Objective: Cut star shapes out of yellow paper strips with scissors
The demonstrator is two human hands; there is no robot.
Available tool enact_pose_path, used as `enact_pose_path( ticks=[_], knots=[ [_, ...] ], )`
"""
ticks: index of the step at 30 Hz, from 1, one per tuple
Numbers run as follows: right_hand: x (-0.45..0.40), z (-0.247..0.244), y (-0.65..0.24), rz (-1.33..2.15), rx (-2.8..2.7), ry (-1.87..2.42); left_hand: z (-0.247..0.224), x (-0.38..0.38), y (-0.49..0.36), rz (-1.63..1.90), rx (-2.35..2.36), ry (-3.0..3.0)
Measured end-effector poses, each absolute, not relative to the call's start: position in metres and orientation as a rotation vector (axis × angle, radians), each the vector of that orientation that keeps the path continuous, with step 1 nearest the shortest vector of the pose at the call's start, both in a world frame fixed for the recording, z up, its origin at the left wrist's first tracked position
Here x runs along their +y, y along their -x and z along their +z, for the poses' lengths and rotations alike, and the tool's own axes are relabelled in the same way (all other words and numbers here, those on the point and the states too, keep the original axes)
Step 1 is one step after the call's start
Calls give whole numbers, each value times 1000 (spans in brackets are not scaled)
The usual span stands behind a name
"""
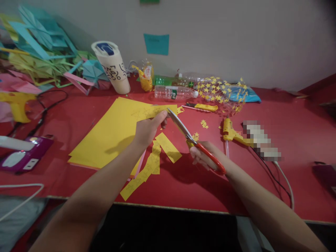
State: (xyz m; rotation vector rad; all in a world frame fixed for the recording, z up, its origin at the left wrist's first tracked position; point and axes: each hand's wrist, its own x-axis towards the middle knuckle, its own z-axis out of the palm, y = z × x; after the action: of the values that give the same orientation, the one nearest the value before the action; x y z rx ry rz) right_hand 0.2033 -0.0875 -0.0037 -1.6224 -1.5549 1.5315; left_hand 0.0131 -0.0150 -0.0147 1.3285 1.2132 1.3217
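Fingers (161,118) of the left hand (147,130) pinch a yellow strip (147,113): thin flat paper, marked with dark star outlines. Right hand (204,154) is closed about the red handles of the scissors (214,161), steel blades narrow, tips at the strip's right end. Whether they bite paper, I cannot tell from my remote view.

Progress, near to far. Close to the table (189,196) edge I log loose strips (151,167), overlapping, straight-sided, outlined but uncut: work left, I judge. Left of them, a stack of sheets (107,134), matte, smooth, apparently unused. Past the scissors, small cut stars (204,124), pointed, in loose heaps: done pieces, count unclear. To their right, a glue gun (229,132), hard yellow plastic, translucent stick at its rear. Farther, a yellow-handled cutter (206,106); then a clear bottle (164,92), glossy, on its side, and a dense spread of stars (208,86) over clear plastic, seemingly attached. My estimate: many stars finished, several strips remaining. Behind, a white lettered cup (112,68) and matte grey wall (210,42).
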Motion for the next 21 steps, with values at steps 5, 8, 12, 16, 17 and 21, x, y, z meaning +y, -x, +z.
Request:
enact_pose_path(
  ticks=[5,8,12,16,17,21],
  knots=[
    [-89,-2,-203,1535,-1564,1562,-17,-14,-12,1333,1170,-1309],
    [-89,-2,-203,1545,-1556,1568,-20,-14,-11,1341,1147,-1282],
    [-89,-3,-203,1549,-1547,1586,-24,-12,-12,1359,1114,-1256],
    [-88,-2,-204,1543,-1536,1592,-25,-11,-13,1342,1064,-1259],
    [-88,-3,-204,1540,-1535,1597,-25,-11,-13,1338,1060,-1265],
    [-88,-3,-206,1539,-1537,1575,-23,-11,-11,1339,993,-1305]
  ],
)
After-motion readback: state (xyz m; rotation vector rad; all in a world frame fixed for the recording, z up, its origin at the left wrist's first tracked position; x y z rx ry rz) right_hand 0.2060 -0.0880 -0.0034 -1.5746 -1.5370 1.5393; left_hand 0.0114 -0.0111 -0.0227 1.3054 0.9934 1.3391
